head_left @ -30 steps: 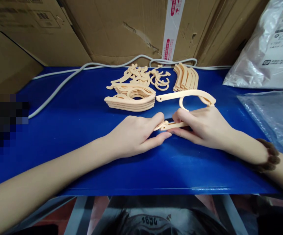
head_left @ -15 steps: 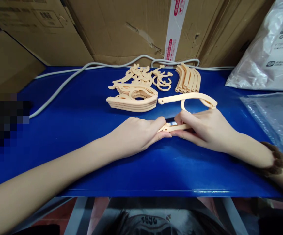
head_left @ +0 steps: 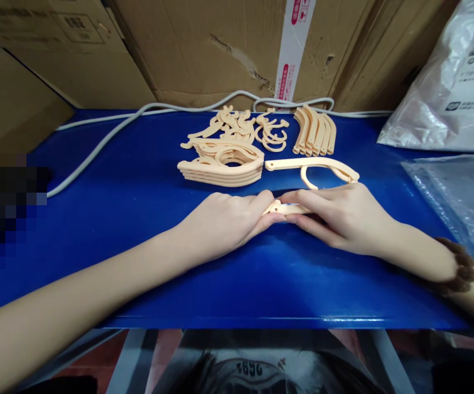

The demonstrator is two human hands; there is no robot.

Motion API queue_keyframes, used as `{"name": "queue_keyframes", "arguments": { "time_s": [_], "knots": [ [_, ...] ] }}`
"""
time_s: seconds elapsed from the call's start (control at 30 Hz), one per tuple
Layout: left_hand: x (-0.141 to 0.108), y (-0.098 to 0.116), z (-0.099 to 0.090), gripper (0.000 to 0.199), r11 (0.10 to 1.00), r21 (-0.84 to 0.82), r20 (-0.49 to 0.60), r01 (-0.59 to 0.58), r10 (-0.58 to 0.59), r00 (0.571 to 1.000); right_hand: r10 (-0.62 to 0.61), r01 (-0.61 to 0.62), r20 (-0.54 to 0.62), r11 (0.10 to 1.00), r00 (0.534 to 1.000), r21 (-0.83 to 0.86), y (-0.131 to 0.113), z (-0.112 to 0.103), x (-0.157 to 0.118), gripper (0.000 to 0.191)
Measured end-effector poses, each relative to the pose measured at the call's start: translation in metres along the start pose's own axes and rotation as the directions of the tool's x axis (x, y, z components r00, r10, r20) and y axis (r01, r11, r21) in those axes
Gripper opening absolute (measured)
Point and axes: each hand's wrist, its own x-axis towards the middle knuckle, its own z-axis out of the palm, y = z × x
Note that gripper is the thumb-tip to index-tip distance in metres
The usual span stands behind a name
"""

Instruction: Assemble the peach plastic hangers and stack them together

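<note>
My left hand is closed in a pinch on the end of a cream plastic folding hanger, mostly hidden by my fingers. My right hand grips the hanger's straight arm, which has a small hole near its end. Both hands meet just above the blue table. Beyond my right hand, an arm piece with a curved hook part lies partly covered. Left of it sits a stack of folded hangers. Behind are a heap of loose curved parts, several hooks and a row of loose arms.
A white cable runs along the back of the blue table. Cardboard boxes stand behind it. At the right are a white plastic parcel and a clear plastic bag. A blurred dark object is at far left.
My right fingers have shifted left along the arm, closer to my left fingertips. The hanger end has moved slightly up and left. The piles have stayed put.
</note>
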Motion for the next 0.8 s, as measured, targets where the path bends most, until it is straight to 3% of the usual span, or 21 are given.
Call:
{"name": "queue_keyframes", "arguments": {
  "time_s": [0.2,0.27,0.37,0.47,0.63,0.8],
  "knots": [
    [-0.003,-0.004,0.012,0.042,0.994,0.097,-0.169,-0.056,0.072,0.983,-0.036,0.033,-0.037,0.997,0.999,-0.063,-0.002,0.000,0.000,0.036],
    [-0.005,-0.007,0.018,0.044,0.985,0.145,-0.309,-0.095,0.136,0.941,-0.029,0.028,-0.028,0.998,0.999,-0.053,-0.002,0.001,0.000,0.036],
    [-0.009,-0.011,0.023,0.051,0.966,0.222,-0.497,-0.129,0.226,0.838,-0.030,0.029,-0.013,0.999,0.999,-0.020,-0.001,0.000,0.001,0.036],
    [-0.010,-0.012,0.024,0.052,0.956,0.268,-0.541,-0.123,0.255,0.802,-0.024,0.025,0.006,1.000,1.000,-0.019,0.000,-0.002,0.000,0.037],
    [-0.009,-0.012,0.022,0.048,0.966,0.215,-0.554,-0.142,0.240,0.797,-0.009,0.010,0.028,1.000,1.000,-0.016,0.001,-0.003,0.000,0.039],
    [-0.008,-0.012,0.021,0.045,0.992,0.055,-0.360,-0.115,0.127,0.924,-0.062,0.061,-0.002,0.992,0.998,-0.109,0.002,-0.001,0.000,0.043]
  ]
}}
